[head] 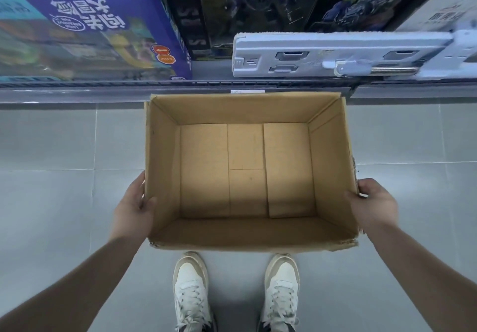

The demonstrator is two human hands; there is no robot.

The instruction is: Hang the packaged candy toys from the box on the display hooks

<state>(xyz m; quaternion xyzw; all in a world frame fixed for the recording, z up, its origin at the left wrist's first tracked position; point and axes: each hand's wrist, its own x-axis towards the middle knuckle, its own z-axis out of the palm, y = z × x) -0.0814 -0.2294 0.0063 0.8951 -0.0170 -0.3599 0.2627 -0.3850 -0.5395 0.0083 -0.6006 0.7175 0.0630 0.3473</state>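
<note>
Head view: box (162,164) between left hand (131,210) and right hand (374,205), both grips half-hidden.

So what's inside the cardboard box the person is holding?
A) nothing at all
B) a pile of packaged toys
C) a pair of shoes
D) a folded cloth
A: the cardboard box shows only its bare bottom flaps with nothing lying on them, while the left hand and right hand grip its side walls.
</note>
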